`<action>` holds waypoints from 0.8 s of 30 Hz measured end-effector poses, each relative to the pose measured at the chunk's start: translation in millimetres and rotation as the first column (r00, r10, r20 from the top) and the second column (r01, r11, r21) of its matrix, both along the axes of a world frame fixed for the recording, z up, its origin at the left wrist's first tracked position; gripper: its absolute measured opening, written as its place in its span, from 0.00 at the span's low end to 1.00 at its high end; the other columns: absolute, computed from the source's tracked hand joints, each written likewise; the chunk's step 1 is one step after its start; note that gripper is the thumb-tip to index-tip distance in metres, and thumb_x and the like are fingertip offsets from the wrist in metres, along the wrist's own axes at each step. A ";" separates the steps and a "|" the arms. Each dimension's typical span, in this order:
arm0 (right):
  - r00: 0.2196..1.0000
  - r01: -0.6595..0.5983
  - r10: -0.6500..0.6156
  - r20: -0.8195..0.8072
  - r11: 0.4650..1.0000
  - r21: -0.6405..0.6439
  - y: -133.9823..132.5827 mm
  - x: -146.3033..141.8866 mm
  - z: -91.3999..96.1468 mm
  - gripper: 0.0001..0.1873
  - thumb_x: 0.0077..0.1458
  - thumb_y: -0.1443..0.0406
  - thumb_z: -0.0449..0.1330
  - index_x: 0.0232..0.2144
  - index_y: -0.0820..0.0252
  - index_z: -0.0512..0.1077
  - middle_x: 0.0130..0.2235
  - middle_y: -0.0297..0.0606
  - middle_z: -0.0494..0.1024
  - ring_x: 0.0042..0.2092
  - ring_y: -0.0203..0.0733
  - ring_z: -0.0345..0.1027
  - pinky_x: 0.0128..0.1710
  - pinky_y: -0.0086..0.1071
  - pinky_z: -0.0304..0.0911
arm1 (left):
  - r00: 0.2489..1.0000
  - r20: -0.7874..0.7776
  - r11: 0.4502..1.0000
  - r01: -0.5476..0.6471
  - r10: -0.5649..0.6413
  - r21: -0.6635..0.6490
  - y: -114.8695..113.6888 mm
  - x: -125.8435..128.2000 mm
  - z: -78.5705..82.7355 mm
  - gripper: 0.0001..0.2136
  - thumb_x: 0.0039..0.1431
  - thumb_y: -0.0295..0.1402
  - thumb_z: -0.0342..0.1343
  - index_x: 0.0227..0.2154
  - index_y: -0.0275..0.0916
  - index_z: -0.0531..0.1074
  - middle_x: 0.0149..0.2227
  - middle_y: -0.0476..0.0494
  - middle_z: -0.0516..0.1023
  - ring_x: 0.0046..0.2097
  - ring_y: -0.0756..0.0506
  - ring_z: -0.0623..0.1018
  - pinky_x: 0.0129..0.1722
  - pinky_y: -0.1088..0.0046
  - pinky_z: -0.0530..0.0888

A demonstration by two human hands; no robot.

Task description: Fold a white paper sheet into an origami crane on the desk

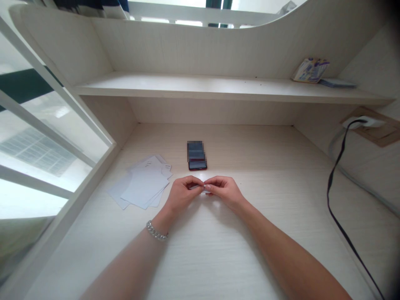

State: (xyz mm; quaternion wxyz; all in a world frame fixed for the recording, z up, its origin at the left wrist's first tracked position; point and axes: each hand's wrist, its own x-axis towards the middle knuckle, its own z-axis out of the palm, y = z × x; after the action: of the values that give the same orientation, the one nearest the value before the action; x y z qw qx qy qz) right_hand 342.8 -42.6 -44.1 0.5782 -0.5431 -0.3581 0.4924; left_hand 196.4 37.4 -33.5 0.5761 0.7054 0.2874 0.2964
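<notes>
Over the middle of the desk, my left hand (pixel 183 192) and my right hand (pixel 225 191) meet at the fingertips. Thumbs and forefingers of both pinch a small piece of white paper (pixel 204 188), mostly hidden by the fingers; it looks narrow, perhaps folded. Just beyond them lies a dark phone (pixel 197 165) with a red edge, its screen partly blurred out. To the left of my left hand, a loose fanned pile of white paper sheets (pixel 145 183) rests on the desk, a few marks showing near its top edge.
The pale wooden desk (pixel 275 166) has a raised shelf (pixel 187 85) behind it, with a small colourful box (pixel 311 70) at its right end. From a wall socket (pixel 379 127), a black cable (pixel 331 183) runs down the right side. White railings (pixel 40 121) border the left.
</notes>
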 end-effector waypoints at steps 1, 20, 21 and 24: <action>1.000 0.001 -0.001 0.005 1.000 0.002 -0.3 0.0 0.2 0.15 0.38 0.60 0.68 0.30 0.62 0.76 0.29 0.40 0.78 0.29 0.39 0.72 0.32 0.34 0.68 | 1.000 -0.007 1.000 -0.005 0.005 0.003 0.2 -0.2 -0.5 0.06 0.47 0.32 0.59 0.28 0.35 0.75 0.29 0.45 0.78 0.31 0.49 0.76 0.32 0.76 0.72; 0.980 0.090 -0.097 0.171 0.995 0.047 -1.7 -2.7 2.1 0.13 0.42 0.61 0.65 0.31 0.62 0.77 0.30 0.41 0.79 0.30 0.40 0.72 0.31 0.33 0.68 | 0.996 0.087 0.989 -0.021 0.034 -0.147 4.4 1.5 -5.1 0.09 0.50 0.32 0.57 0.33 0.35 0.75 0.33 0.43 0.78 0.33 0.48 0.77 0.34 0.73 0.75; 0.980 0.080 -0.088 0.178 0.995 0.053 -2.2 -3.3 2.2 0.13 0.42 0.61 0.64 0.32 0.62 0.77 0.31 0.41 0.79 0.31 0.41 0.72 0.31 0.33 0.68 | 0.997 0.073 0.993 -0.024 0.032 -0.117 4.4 1.1 -6.1 0.09 0.49 0.33 0.58 0.34 0.35 0.75 0.34 0.42 0.78 0.35 0.47 0.77 0.35 0.73 0.75; 0.975 0.058 -0.073 0.210 0.995 0.077 -3.3 -4.9 3.0 0.13 0.44 0.59 0.64 0.32 0.62 0.77 0.33 0.42 0.79 0.34 0.43 0.72 0.34 0.34 0.68 | 0.998 0.051 0.997 -0.035 0.038 -0.062 4.1 0.4 -9.2 0.10 0.46 0.34 0.61 0.33 0.36 0.75 0.34 0.42 0.78 0.36 0.46 0.77 0.36 0.72 0.74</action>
State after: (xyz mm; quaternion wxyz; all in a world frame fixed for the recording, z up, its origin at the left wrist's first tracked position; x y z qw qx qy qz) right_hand 337.9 -45.9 -41.1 0.5714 -0.5835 -0.4166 0.3993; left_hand 196.8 41.4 -42.7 0.5993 0.6741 0.2939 0.3162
